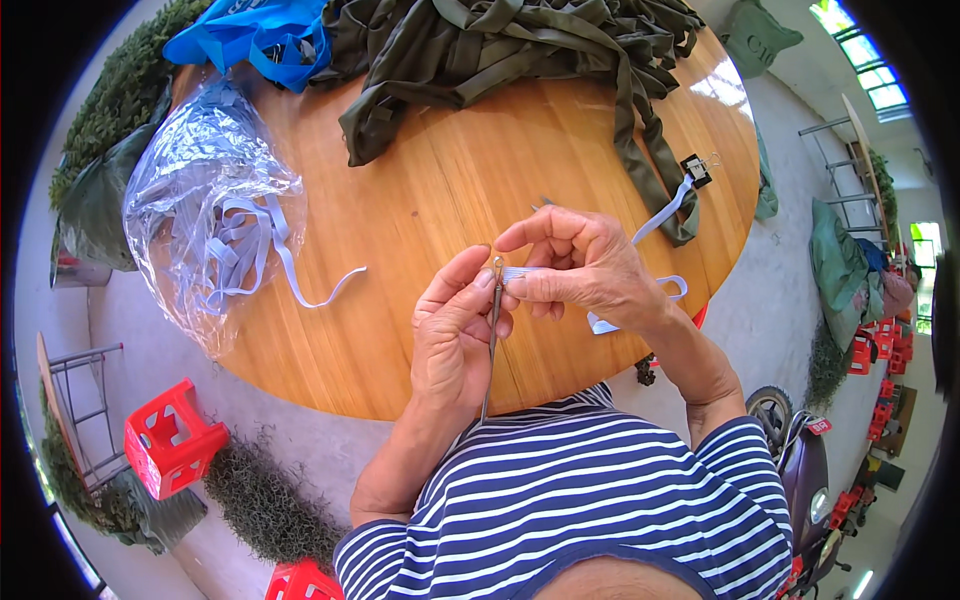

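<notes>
Above the table's near edge, my left hand [450, 335] pinches a thin dark metal rod [494, 345] upright, a small ring-like loop at its upper end. My right hand [590, 265] holds a flat, pale elastic band [518, 273] between thumb and fingers. The band meets the rod just below the loop; whether it is threaded through, I cannot tell. More pale elastic shows beyond my right wrist, with a small loop [676, 287]. Farther right, a black clip [695, 170] sits where a pale strip meets a dark green fabric strap [655, 150].
A heap of dark green fabric straps [480, 50] covers the far side of the round wooden table [400, 210]. At left lies a clear plastic bag [165, 190] with pale elastic, below a blue bag [260, 40]. A red stool [172, 438] and a motorbike [805, 470] stand on the floor.
</notes>
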`<state>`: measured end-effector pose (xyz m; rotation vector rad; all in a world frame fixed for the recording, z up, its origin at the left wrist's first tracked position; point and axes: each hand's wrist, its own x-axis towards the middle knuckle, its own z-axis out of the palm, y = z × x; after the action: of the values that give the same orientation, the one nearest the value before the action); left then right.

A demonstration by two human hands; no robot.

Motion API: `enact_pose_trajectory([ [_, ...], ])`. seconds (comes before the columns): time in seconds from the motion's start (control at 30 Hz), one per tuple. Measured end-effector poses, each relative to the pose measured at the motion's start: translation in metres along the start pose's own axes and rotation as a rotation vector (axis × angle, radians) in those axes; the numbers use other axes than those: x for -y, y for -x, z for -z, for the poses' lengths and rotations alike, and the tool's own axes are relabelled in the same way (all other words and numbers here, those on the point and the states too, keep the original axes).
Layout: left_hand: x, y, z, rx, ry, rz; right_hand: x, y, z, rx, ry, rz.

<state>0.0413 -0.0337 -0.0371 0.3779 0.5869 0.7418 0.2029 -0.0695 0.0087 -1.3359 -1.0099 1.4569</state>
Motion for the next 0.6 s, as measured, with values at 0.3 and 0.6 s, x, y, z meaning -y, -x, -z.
enact_pose_trajectory([
  [0.3, 0.002, 0.000, 0.000, 0.036, -0.019, 0.102, 0.000, -0.002, -0.001, -0.014, 0.056, -0.008],
  [0.6, 0.011, 0.000, -0.002, -0.031, -0.148, -0.029, -0.007, 0.002, 0.006, -0.007, 0.130, -0.092],
])
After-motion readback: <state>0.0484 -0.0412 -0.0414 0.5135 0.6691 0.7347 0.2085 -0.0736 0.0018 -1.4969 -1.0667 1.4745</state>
